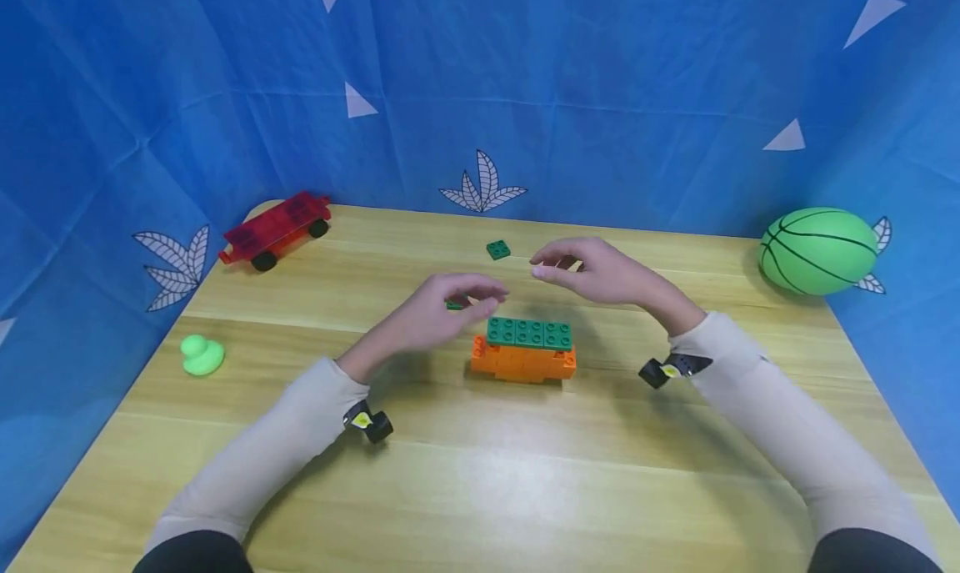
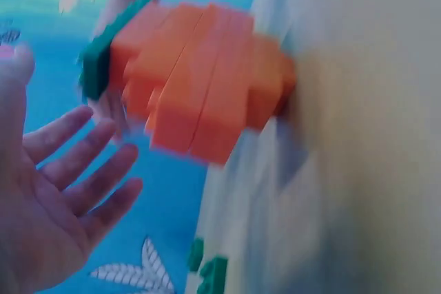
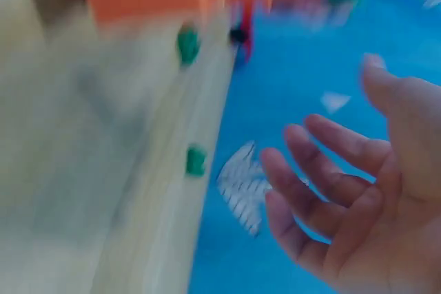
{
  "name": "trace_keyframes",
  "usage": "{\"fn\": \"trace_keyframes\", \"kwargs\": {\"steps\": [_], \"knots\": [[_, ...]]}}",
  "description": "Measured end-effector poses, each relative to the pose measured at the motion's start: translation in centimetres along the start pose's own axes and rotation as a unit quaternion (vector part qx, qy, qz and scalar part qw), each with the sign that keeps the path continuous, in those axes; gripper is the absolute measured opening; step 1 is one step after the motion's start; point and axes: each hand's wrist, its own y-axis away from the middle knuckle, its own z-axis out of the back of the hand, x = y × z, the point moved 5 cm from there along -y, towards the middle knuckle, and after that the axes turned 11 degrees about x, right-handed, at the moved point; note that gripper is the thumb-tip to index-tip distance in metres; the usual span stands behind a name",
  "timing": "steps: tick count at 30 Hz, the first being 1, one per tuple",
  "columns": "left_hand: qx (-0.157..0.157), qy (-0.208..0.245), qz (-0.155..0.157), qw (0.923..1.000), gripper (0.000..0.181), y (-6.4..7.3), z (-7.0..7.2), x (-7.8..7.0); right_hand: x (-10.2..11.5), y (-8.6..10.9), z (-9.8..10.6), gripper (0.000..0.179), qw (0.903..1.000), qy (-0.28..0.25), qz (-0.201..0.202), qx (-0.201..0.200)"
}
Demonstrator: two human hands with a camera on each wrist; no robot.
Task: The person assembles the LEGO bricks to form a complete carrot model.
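Observation:
An orange block build (image 1: 523,363) with a row of green bricks (image 1: 528,334) along its top stands mid-table. My left hand (image 1: 450,308) hovers just behind and left of it, fingers spread and empty, as the left wrist view shows. Farther back and to the right, my right hand (image 1: 592,270) is raised with loosely bent fingers and nothing in them. A small green brick (image 1: 498,249) lies on the table left of the right fingertips. Another green brick (image 1: 454,304) shows partly behind the left hand, mostly hidden by it.
At the back left is a red toy car (image 1: 277,229). A light green duck-like toy (image 1: 201,355) sits near the left edge of the wooden table (image 1: 480,490). A green ball (image 1: 817,251) rests at the back right corner. Blue cloth (image 1: 600,98) hangs round the table.

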Motion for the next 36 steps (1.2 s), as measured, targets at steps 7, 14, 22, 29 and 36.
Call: {"fn": "trace_keyframes", "kwargs": {"steps": [7, 14, 22, 29, 36], "knots": [[0.05, 0.033, 0.0, 0.9982, 0.044, 0.4, -3.1, -0.7, -5.0, -6.5, -0.9, 0.05, 0.9953, 0.046, -0.057, 0.063], [0.047, -0.016, -0.003, 0.9987, 0.039, -0.1, -3.4, -1.3, -6.1, -11.2, -1.7, 0.062, 0.9891, 0.097, -0.094, 0.057], [0.041, -0.023, -0.016, 0.9987, 0.035, -0.2, -3.4, -1.8, -5.7, -12.7, -2.1, 0.028, 0.9821, 0.165, -0.07, 0.06], [0.039, -0.015, 0.0, 0.9991, 0.038, 0.0, -3.2, -1.6, -3.9, -9.6, -0.3, 0.029, 0.991, 0.115, -0.003, 0.069], [0.036, -0.075, -0.051, 0.9953, 0.045, 0.2, -3.2, -2.1, -0.1, -2.4, 1.8, 0.033, 0.994, 0.075, 0.067, 0.044]]}}
